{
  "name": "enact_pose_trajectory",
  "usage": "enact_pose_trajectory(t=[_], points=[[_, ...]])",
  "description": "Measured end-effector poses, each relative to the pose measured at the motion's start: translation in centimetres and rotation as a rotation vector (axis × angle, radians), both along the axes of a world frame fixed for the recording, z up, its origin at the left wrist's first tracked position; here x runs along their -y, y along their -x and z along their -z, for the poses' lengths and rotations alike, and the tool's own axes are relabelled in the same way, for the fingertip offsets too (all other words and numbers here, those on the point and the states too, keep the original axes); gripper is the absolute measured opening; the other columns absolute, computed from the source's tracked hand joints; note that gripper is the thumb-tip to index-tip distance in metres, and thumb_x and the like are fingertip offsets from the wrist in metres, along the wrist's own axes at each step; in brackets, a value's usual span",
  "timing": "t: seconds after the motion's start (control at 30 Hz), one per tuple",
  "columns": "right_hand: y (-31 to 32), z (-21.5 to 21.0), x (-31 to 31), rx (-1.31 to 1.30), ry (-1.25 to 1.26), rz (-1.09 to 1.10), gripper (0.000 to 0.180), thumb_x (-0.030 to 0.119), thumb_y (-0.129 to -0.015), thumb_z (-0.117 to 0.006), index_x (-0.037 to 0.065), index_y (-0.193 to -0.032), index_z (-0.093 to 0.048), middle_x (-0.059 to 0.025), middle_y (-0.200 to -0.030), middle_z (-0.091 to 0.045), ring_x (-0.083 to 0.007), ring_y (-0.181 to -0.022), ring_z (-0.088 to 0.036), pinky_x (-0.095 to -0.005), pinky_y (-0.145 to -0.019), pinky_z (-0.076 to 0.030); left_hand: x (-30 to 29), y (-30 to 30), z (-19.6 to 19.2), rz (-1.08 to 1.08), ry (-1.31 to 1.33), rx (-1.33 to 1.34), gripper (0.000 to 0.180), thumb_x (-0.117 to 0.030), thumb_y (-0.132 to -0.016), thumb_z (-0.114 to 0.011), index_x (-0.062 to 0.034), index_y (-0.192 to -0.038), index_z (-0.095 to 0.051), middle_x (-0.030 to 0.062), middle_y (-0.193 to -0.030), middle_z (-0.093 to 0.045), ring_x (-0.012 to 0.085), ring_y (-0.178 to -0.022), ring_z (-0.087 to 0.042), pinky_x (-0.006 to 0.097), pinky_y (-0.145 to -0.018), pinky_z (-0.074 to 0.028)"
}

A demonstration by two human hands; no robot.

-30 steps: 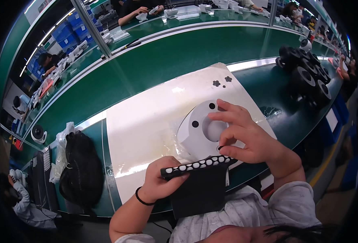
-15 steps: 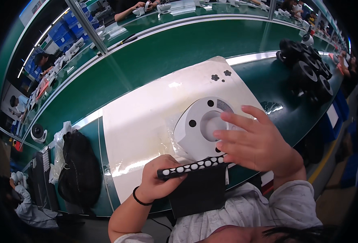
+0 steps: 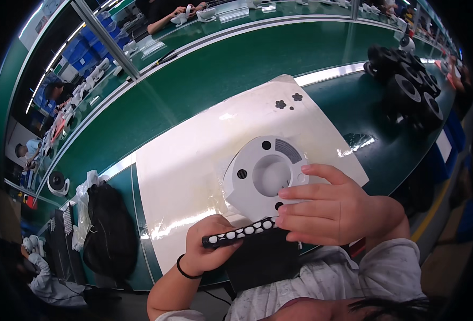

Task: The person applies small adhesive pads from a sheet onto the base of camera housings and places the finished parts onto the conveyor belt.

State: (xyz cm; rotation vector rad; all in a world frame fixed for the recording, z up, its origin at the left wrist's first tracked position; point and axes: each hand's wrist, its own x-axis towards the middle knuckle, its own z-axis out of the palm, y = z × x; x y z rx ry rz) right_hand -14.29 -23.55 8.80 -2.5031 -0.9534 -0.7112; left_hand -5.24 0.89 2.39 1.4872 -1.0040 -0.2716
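A white rounded device base (image 3: 241, 196) with a round hollow in its middle lies on a pale mat. Black round pads (image 3: 242, 174) sit on its face, one of them close to my right fingertips. My right hand (image 3: 335, 208) lies flat over the base's lower right edge, fingers stretched and partly spread; whether anything is under the fingertips is hidden. With my left hand (image 3: 210, 243) I grip a black sheet (image 3: 263, 262) at its upper left edge. White circles line that edge, and the sheet hangs below it in front of me.
The pale mat (image 3: 177, 160) carries small black flower-shaped marks (image 3: 281, 104). Black round parts (image 3: 407, 93) are piled at the right. On the left lie a black bag (image 3: 108, 230), clear plastic (image 3: 82, 214) and a white-and-black device (image 3: 58, 183). Other people work beyond the metal frame.
My right hand has come down and toward me, from above the base onto its lower right edge. The base appears slightly lower and further left; my left hand still grips the sheet.
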Motion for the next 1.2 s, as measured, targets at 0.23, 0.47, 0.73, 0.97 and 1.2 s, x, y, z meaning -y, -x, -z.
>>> enact_pose_trajectory(t=[0.23,0.47,0.73,0.97,1.2], points=[[0.0,1.3,-1.1,0.107,-0.094,-0.044,0.015,0.015,-0.075,-0.06,0.016,-0.089,-0.064,0.0032,-0.093,-0.062,-0.014,-0.096,-0.056,-0.0379,-0.091,-0.035,0.4,0.0,0.0,0.019,0.022,0.117,0.024,0.008,-0.06,-0.067,-0.0004,-0.081,-0.059,0.009,-0.069,-0.059,0.0214,-0.058,-0.054,0.029,-0.051,-0.039],[-0.2,2.4,-1.6,0.18,-0.095,-0.065,0.018,0.012,-0.073,-0.058,0.017,-0.089,-0.065,0.0048,-0.093,-0.062,-0.0119,-0.094,-0.054,-0.033,-0.085,-0.037,0.2,0.0,0.1,0.022,0.001,0.21,0.028,0.007,-0.058,-0.068,-0.0023,-0.083,-0.06,0.008,-0.07,-0.06,0.0196,-0.057,-0.055,0.028,-0.051,-0.038],[-0.3,2.8,-2.2,0.196,-0.171,-0.1,0.018,0.014,-0.079,-0.056,0.013,-0.096,-0.061,0.0021,-0.09,-0.059,-0.0133,-0.093,-0.055,-0.0319,-0.085,-0.038,0.6,0.6,-0.3,0.001,0.005,0.295,0.026,0.004,-0.057,-0.067,-0.0032,-0.081,-0.062,0.0068,-0.068,-0.059,0.0189,-0.055,-0.053,0.027,-0.049,-0.039],[-0.2,2.9,-2.3,0.197,-0.147,-0.076,0.018,0.014,-0.075,-0.058,0.02,-0.09,-0.065,0.0065,-0.091,-0.063,-0.0087,-0.091,-0.054,-0.0312,-0.085,-0.035,0.8,0.9,-0.4,-0.015,-0.011,0.346,0.024,0.002,-0.057,-0.067,-0.0027,-0.08,-0.062,0.0071,-0.07,-0.061,0.0186,-0.056,-0.055,0.027,-0.049,-0.041],[-0.3,3.2,-2.5,0.228,-0.174,-0.112,0.018,0.013,-0.074,-0.057,0.02,-0.09,-0.065,0.0065,-0.092,-0.062,-0.0088,-0.089,-0.052,-0.0309,-0.085,-0.036,0.9,1.1,-0.4,-0.028,-0.027,0.418,0.023,0.0,-0.058,-0.067,-0.0035,-0.08,-0.061,0.0065,-0.068,-0.06,0.0189,-0.054,-0.054,0.027,-0.048,-0.041]])
